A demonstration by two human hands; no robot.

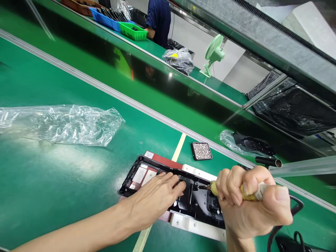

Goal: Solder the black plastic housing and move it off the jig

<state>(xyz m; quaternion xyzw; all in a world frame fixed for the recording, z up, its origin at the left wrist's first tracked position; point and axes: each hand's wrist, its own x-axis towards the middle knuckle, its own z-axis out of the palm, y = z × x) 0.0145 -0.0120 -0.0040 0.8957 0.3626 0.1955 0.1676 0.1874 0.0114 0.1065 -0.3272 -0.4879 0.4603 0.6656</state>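
- Black plastic housing [194, 203] is lying on the green desk [65, 182], left hand [154, 196] pressing it flat, grip wide.
- Right hand [252, 206] is clenching a yellow-handled screwdriver [225, 190], its tip pointing toward nine o'clock.
- Small black tray of silver screws [201, 151] is sitting at twelve o'clock from the housing.

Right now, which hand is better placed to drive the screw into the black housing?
The right hand: it grips the yellow screwdriver, tip already at the black housing. The left hand lies flat on the housing, steadying it.
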